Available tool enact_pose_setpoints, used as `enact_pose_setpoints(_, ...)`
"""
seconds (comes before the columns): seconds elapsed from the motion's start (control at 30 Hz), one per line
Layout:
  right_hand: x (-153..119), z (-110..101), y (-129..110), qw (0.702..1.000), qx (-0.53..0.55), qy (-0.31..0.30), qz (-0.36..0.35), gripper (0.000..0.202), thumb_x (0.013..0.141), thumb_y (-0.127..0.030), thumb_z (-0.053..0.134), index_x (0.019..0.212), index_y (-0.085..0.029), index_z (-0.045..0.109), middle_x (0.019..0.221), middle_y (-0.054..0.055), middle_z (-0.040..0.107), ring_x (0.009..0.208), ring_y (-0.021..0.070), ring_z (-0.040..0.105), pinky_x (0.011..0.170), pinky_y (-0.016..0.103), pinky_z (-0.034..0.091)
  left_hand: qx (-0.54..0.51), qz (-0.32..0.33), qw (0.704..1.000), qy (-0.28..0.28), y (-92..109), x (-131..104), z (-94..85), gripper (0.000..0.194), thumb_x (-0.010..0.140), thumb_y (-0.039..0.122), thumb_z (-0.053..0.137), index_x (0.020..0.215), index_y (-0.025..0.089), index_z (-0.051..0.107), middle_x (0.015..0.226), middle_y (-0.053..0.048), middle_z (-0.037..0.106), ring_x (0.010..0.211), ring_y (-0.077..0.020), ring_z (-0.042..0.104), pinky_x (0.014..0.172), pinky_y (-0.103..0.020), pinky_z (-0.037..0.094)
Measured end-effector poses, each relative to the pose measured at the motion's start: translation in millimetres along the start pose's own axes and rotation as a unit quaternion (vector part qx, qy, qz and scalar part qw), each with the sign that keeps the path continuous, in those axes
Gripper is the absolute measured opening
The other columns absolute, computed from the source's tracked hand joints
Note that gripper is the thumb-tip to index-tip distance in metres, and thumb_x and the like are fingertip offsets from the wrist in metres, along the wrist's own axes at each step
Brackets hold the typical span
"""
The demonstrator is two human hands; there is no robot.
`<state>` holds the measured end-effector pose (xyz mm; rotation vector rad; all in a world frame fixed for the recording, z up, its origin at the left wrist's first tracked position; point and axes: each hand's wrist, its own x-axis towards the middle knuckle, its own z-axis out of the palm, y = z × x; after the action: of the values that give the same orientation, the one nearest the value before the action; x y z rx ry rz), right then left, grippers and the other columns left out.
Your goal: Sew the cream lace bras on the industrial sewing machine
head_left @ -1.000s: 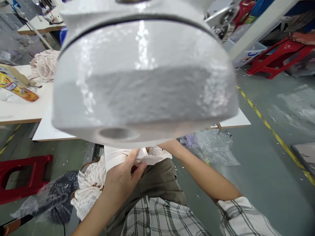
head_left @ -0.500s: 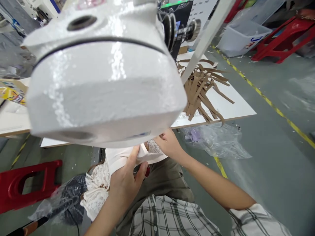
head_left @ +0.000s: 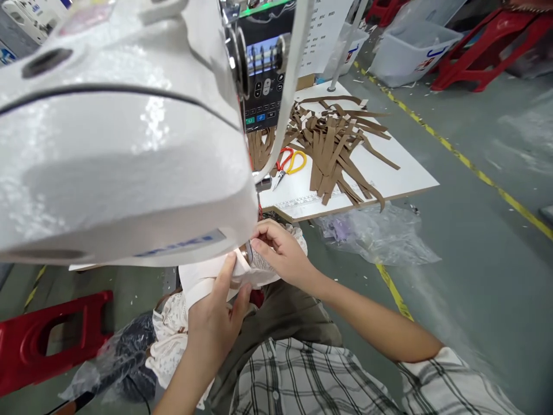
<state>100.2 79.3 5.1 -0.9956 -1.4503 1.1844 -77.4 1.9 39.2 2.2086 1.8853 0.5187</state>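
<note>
A white lace-trimmed garment point(head_left: 201, 279) lies under the head of a white sewing machine point(head_left: 129, 155), its folds hanging over my lap. My left hand point(head_left: 216, 317) grips its plain edge between thumb and fingers, the index finger pressing beside a narrow raised strip. Across from it, my right hand point(head_left: 283, 253) has curled fingers pinching the lace side, close to a metal part of the machine. The sewing point itself is mostly hidden behind the machine head. More white lace fabric point(head_left: 168, 340) bunches to the left of my left forearm.
Brown fabric strips point(head_left: 332, 150) and red-and-yellow-handled scissors point(head_left: 290, 163) lie on the white table point(head_left: 401, 167). A control panel point(head_left: 263, 75) stands behind the machine. Red stools point(head_left: 52, 334) flank the area, and clear plastic point(head_left: 380, 236) lies on the floor at right.
My view has shifted, so the machine head sits further left and the scissors and control panel show. My right hand appears slightly further left, fingers more curled; both hands stay on the garment.
</note>
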Motion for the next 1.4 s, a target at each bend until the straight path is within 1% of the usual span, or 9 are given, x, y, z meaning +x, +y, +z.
enact_pose_setpoints(0.3, -2.2, -1.6, -3.1, 1.000, -0.009, -0.007, 0.011, 0.012, 0.096, -0.031, 0.053, 0.094, -0.021, 0.060, 0.100, 0.005, 0.057, 0.089, 0.0167, 0.056, 0.073, 0.029, 0.047, 0.024, 0.010, 1.000, 0.002, -4.3, -0.1, 0.5, 0.055, 0.096, 0.045, 0.050, 0.143, 0.018, 0.042, 0.062, 0.002, 0.068, 0.036, -0.0120, 0.052, 0.041, -0.021, 0.036)
enact_pose_setpoints(0.5, -4.7, -1.9, -4.1, 1.000, -0.008, -0.005, 0.006, 0.013, 0.095, -0.032, 0.053, 0.092, -0.021, 0.060, 0.098, 0.006, 0.058, 0.090, 0.0180, 0.057, 0.075, 0.030, 0.048, 0.027, -0.024, 0.998, 0.043, -2.2, -3.5, 3.6, 0.078, 0.094, 0.052, 0.049, 0.152, 0.010, 0.017, 0.117, -0.024, 0.066, 0.040, -0.0142, 0.057, 0.044, -0.028, 0.044)
enact_pose_setpoints(0.8, -15.7, -4.0, -14.1, 0.999, -0.047, 0.007, -0.005, 0.026, 0.087, -0.044, 0.064, 0.097, -0.021, 0.059, 0.095, 0.005, 0.060, 0.088, 0.0200, 0.057, 0.075, 0.031, 0.045, 0.011, -0.048, 0.999, 0.006, 2.1, -4.8, 4.7, 0.082, 0.094, 0.044, 0.052, 0.154, 0.010, 0.007, 0.097, -0.018, 0.073, 0.039, -0.0183, 0.058, 0.040, -0.028, 0.042)
enact_pose_setpoints(0.87, -26.1, -3.5, -14.7, 0.997, -0.075, -0.001, -0.006, 0.030, 0.085, -0.046, 0.066, 0.099, -0.021, 0.059, 0.095, 0.005, 0.061, 0.089, 0.0211, 0.057, 0.078, 0.033, 0.043, -0.004, -0.028, 1.000, 0.012, 8.2, -15.2, 13.8, 0.084, 0.094, 0.042, 0.053, 0.155, 0.010, 0.004, 0.106, -0.022, 0.071, 0.050, -0.0220, 0.066, 0.041, -0.029, 0.046)
enact_pose_setpoints(0.93, -39.3, -2.7, -13.8, 0.996, -0.081, -0.022, 0.012, 0.028, 0.086, -0.045, 0.065, 0.097, -0.021, 0.060, 0.094, 0.005, 0.062, 0.088, 0.0208, 0.056, 0.078, 0.033, 0.043, -0.016, 0.020, 0.999, 0.029, 18.5, -31.3, 27.0, 0.087, 0.093, 0.039, 0.056, 0.155, 0.011, 0.002, 0.126, -0.028, 0.061, 0.081, -0.0298, 0.073, 0.055, -0.035, 0.057)
enact_pose_setpoints(1.0, -52.5, -3.8, -12.0, 0.997, -0.046, -0.037, 0.051, 0.023, 0.091, -0.043, 0.058, 0.090, -0.020, 0.060, 0.086, 0.003, 0.060, 0.081, 0.0184, 0.055, 0.073, 0.030, 0.042, -0.032, 0.084, 0.996, 0.028, 31.0, -48.6, 40.3, 0.090, 0.091, 0.036, 0.061, 0.156, 0.012, 0.004, 0.142, -0.029, 0.047, 0.113, -0.0369, 0.064, 0.078, -0.043, 0.060)
enact_pose_setpoints(1.07, -63.2, -8.4, -10.3, 0.996, 0.003, -0.021, 0.086, 0.028, 0.095, -0.041, 0.052, 0.080, -0.019, 0.058, 0.078, 0.002, 0.057, 0.075, 0.0162, 0.052, 0.069, 0.027, 0.042, -0.075, 0.115, 0.990, -0.012, 41.7, -61.8, 49.4, 0.091, 0.090, 0.035, 0.062, 0.156, 0.011, 0.004, 0.147, -0.029, 0.041, 0.125, -0.0397, 0.054, 0.090, -0.048, 0.057)
enact_pose_setpoints(1.23, -75.1, -30.4, -10.6, 0.990, 0.059, -0.005, 0.130, 0.031, 0.091, -0.044, 0.058, 0.076, -0.017, 0.061, 0.074, 0.001, 0.053, 0.071, 0.0143, 0.049, 0.065, 0.025, 0.042, -0.275, 0.068, 0.942, -0.178, 45.9, -60.5, 45.1, 0.078, 0.091, 0.030, 0.057, 0.153, 0.017, 0.013, 0.115, -0.016, 0.070, 0.098, -0.0276, 0.071, 0.066, -0.033, 0.061)
enact_pose_setpoints(1.4, -76.5, -44.6, -14.5, 0.979, 0.087, -0.046, 0.177, 0.028, 0.087, -0.043, 0.062, 0.080, -0.016, 0.064, 0.075, 0.001, 0.055, 0.065, 0.0123, 0.050, 0.056, 0.023, 0.039, -0.270, 0.062, 0.953, -0.123, 31.5, -39.2, 22.6, 0.035, 0.094, 0.023, 0.052, 0.129, 0.021, 0.050, 0.085, -0.003, 0.072, 0.074, -0.0171, 0.068, 0.068, -0.029, 0.056)
